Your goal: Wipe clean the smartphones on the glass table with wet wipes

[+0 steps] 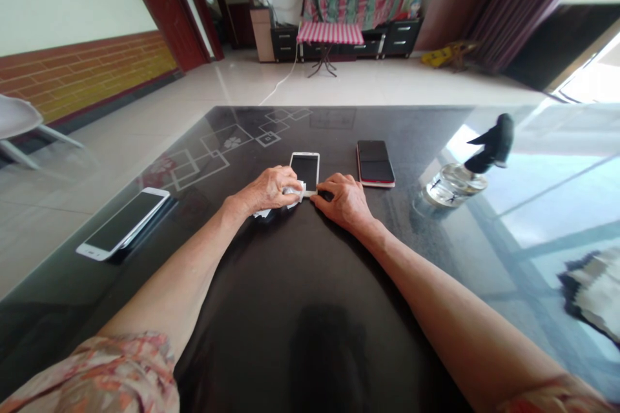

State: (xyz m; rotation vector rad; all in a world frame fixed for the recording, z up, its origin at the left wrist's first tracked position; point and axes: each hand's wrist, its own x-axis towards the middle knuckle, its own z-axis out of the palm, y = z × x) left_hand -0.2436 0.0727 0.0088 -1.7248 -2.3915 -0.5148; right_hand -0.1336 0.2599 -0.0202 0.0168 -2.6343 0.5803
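A white-framed phone (306, 168) lies screen up on the dark glossy table (310, 258). My left hand (274, 188) is closed on a crumpled white tissue (294, 194) and presses it at the phone's lower left part. At the phone's lower right corner, my right hand (343, 199) has its fingers bent and its thumb against the edge; the fingers look closed on the phone's corner. A dark phone with a red edge (376, 162) rests to the right of my hands. Further left is a larger white phone (123, 224), its near right side raised on something.
A clear spray bottle with a black nozzle (455, 185) stands on the right of the table. A crumpled whitish cloth (598, 293) lies at the right edge. Beyond the table are a pink striped stand (330, 33) and, at the left, a white chair (19, 117).
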